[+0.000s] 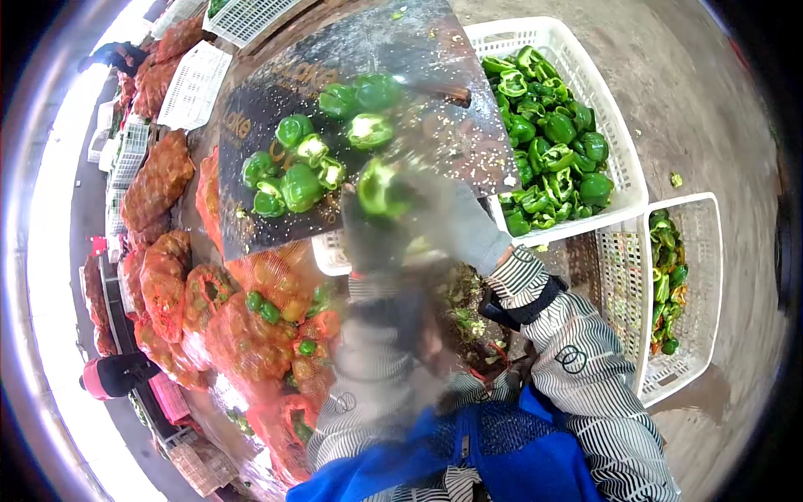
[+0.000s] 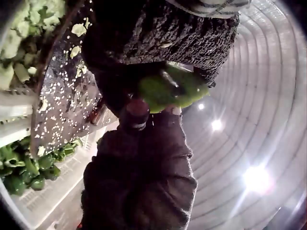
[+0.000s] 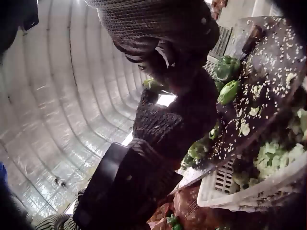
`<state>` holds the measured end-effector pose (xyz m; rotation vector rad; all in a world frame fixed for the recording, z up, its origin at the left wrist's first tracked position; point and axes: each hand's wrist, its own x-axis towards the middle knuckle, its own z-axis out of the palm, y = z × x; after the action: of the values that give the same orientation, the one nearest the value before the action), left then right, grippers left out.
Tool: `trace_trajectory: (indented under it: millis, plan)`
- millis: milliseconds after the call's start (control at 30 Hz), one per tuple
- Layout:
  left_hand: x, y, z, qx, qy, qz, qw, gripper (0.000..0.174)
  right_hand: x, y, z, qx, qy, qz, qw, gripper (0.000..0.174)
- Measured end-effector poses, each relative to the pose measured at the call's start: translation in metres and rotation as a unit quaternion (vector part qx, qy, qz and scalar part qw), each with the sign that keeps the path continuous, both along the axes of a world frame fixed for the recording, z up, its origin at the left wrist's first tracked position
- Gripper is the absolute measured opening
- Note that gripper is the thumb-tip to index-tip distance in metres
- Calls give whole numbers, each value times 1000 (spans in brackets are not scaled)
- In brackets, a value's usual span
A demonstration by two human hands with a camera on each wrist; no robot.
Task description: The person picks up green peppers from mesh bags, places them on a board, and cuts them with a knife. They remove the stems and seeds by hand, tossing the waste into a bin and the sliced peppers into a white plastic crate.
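Note:
A cut green pepper (image 1: 381, 188) is between the two gloved hands, over the near edge of the dark board (image 1: 268, 100). My left hand (image 1: 372, 234), blurred in the head view, grips it; in the left wrist view, the thumb and a finger of the left hand (image 2: 139, 163) pinch the green pepper (image 2: 172, 88). My right hand (image 1: 473, 222) meets it from the other side. Curled fingers show on the right hand (image 3: 163, 38) in the right wrist view, beside a green piece (image 3: 152, 84); its grip is hidden. Several green peppers (image 1: 301, 186) lie on the board.
A white crate (image 1: 623, 151) of green peppers stands right of the board, with another white crate (image 1: 711, 284) nearer. A brown handle (image 1: 447, 90) lies on the seed-strewn board. Net sacks (image 1: 251, 335) lie at left; light scraps (image 3: 273, 158) fill a crate below the board.

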<state>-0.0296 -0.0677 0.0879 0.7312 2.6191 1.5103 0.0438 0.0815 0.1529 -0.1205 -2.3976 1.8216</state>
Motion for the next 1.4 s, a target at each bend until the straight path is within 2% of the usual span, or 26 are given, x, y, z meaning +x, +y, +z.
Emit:
trace_trajectory:
  millis: [67,100,133,167,267,300,333,367,400,467,500,533,600,633,733,767,933,1000,1033,1067,1133,1167,1200,1267,1300,1400]
  plan:
    - [11,3,35,237,-205,-8,950,48,2,-10,-1,-78,0,-6,997,47]
    - [16,4,43,484,-315,-38,816,47,3,-15,-2,-156,2,-14,988,45]
    - [12,0,48,382,-221,-72,894,46,3,-20,8,-234,4,-19,972,43]
    - [14,-1,51,404,-201,-82,888,48,10,-17,22,-337,-37,-10,941,38]
    - [22,-6,63,377,-151,-88,910,61,12,-13,35,-405,-122,-5,906,33]
    - [28,-8,69,345,-105,-107,927,66,12,-13,2,-194,57,51,978,29]
    - [32,-9,73,311,-60,-124,940,71,13,-12,12,-194,55,51,978,29]
    - [29,-17,67,243,-22,-133,961,87,15,-10,33,-275,-59,45,959,30]
    - [28,-22,62,244,-22,-132,961,87,16,-8,48,-349,-172,38,921,30]
    - [29,-23,69,79,89,-133,984,102,16,-13,47,-374,-173,54,909,37]
    - [34,-24,74,30,107,-147,983,107,15,-16,40,-275,-88,65,955,41]
    - [33,-28,63,29,106,-142,984,107,13,-19,33,-173,0,76,982,46]
    - [24,-37,34,112,44,-121,985,107,11,-24,29,-150,-14,73,986,48]
    - [30,-33,51,240,-34,-155,958,104,11,-27,29,-107,-14,70,992,47]
    - [40,-31,57,144,-56,-115,981,97,12,-28,35,-93,-43,68,992,45]
    - [42,-36,64,40,-3,-119,992,92,10,-28,38,-56,-43,66,995,42]
    - [45,-33,76,127,-72,-141,979,93,4,-40,23,16,20,36,999,33]
    - [45,-41,71,198,-111,-168,959,99,7,-34,30,-35,-16,63,997,33]
    - [50,-37,89,335,-246,-131,900,103,8,-31,34,-85,-51,90,991,34]
    - [48,-34,89,427,-277,-135,850,96,7,-31,33,-82,-47,89,992,34]
    - [37,-32,78,395,-308,-65,863,87,5,-38,24,27,67,122,990,32]
    - [34,-26,72,316,-186,-101,925,82,0,-48,22,53,52,117,990,29]
    - [33,-30,69,317,-183,-101,925,82,1,-46,21,54,56,118,990,29]
    - [36,-38,77,355,-316,-110,873,82,8,-39,34,-131,-23,134,982,28]
    - [36,-39,81,371,-381,-113,839,83,10,-39,38,-138,-64,124,981,28]
    - [34,-41,80,323,-336,-116,877,78,9,-38,32,-153,-63,149,975,28]
